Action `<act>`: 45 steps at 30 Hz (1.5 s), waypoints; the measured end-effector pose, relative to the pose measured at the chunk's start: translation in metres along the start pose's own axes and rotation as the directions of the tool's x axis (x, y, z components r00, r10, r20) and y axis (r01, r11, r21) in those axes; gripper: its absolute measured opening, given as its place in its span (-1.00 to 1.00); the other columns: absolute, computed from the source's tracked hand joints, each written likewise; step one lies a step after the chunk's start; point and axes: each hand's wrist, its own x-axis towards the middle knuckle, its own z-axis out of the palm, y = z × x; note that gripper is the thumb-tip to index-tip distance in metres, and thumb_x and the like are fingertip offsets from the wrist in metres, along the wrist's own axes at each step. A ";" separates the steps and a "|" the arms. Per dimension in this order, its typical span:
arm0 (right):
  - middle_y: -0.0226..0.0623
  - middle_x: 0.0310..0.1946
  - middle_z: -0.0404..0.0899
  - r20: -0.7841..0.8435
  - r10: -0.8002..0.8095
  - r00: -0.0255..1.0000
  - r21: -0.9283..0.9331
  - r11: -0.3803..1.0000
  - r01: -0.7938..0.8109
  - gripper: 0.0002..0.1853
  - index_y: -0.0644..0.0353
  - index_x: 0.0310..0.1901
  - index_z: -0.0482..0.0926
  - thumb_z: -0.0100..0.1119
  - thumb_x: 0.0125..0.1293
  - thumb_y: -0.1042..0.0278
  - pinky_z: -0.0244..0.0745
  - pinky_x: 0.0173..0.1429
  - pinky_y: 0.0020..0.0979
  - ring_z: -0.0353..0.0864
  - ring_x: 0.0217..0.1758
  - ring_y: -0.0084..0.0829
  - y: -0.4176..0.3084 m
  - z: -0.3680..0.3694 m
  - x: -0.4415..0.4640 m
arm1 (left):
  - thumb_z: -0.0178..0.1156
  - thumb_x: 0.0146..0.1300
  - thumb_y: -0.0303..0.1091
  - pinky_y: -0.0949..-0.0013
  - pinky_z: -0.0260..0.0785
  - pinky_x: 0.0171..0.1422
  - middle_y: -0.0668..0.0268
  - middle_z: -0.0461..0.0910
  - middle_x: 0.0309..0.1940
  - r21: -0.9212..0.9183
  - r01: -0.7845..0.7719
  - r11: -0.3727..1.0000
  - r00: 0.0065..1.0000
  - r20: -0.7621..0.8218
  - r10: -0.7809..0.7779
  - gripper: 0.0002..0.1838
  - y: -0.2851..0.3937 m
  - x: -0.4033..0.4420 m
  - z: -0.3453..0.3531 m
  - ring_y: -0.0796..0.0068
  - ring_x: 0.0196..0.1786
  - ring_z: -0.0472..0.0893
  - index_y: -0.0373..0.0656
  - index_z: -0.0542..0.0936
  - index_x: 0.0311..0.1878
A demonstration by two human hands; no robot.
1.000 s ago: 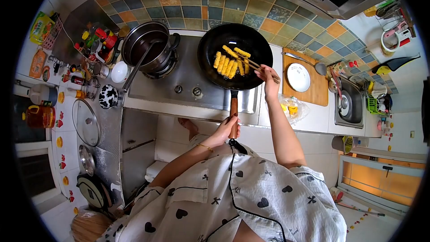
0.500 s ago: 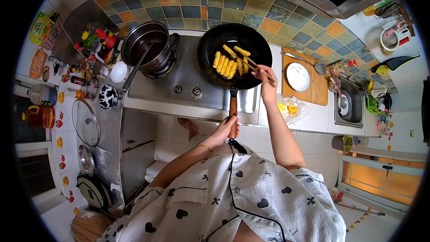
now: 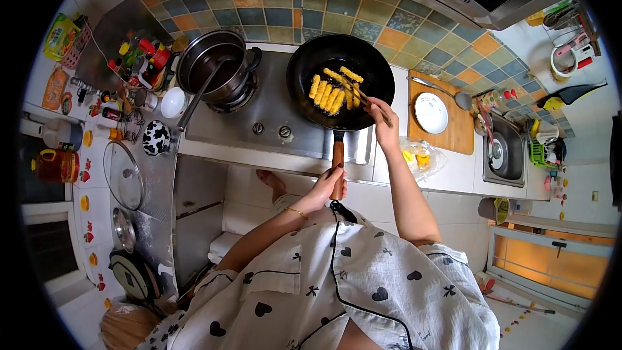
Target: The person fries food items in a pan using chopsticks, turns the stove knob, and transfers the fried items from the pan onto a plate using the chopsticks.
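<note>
My left hand (image 3: 327,189) is wrapped round the brown wooden handle (image 3: 338,153) of a black frying pan (image 3: 310,58). Several yellow sticks (image 3: 328,96) lie in the pan, most of them side by side, with a few apart on the right. My right hand (image 3: 382,120) grips a pair of chopsticks (image 3: 367,101) at the pan's right rim. The chopstick tips reach in among the right-hand sticks; whether they pinch one I cannot tell.
Left of the pan stands a steel pot (image 3: 206,71) with a ladle in it. A white plate (image 3: 431,113) rests on a wooden board (image 3: 458,131) at the right, near a plastic bag (image 3: 424,159) and the sink (image 3: 508,170). A glass lid (image 3: 122,172) lies far left.
My right hand with the chopsticks has moved slightly left and down. The loose sticks at the right have shifted a little in the pan. My left hand keeps its hold.
</note>
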 end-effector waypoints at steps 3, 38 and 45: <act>-0.17 -0.15 0.64 0.025 0.067 0.997 0.127 0.990 -0.070 -0.71 0.37 0.05 0.55 0.02 0.45 0.35 0.50 0.05 -0.46 0.65 -0.12 -0.40 -0.005 -0.006 0.001 | 0.00 0.46 0.02 0.39 0.48 -0.29 0.37 0.45 -0.39 0.000 -0.003 1.000 1.000 0.004 0.003 -0.62 0.000 0.000 0.000 0.52 -0.39 0.51 -0.16 0.40 -0.04; -0.17 -0.14 0.61 -0.152 0.111 0.982 0.327 0.943 -0.056 -0.71 0.34 0.04 0.51 -0.02 0.50 0.28 0.55 0.08 -0.42 0.68 -0.10 -0.35 0.018 -0.025 0.011 | -0.04 0.48 0.04 0.37 0.47 -0.28 0.35 0.45 -0.39 0.019 -0.002 1.000 1.000 0.009 0.002 -0.60 0.001 -0.001 0.001 0.51 -0.39 0.50 -0.16 0.38 -0.04; -0.22 -0.19 0.62 -0.021 0.017 1.000 0.140 0.990 -0.014 -0.76 0.33 -0.01 0.53 0.02 0.47 0.35 0.50 0.03 -0.46 0.65 -0.12 -0.42 0.013 -0.005 -0.001 | -0.04 0.48 0.03 0.38 0.46 -0.28 0.35 0.45 -0.39 0.019 -0.004 1.000 1.000 0.013 0.003 -0.61 -0.001 0.000 0.000 0.51 -0.39 0.50 -0.16 0.38 -0.04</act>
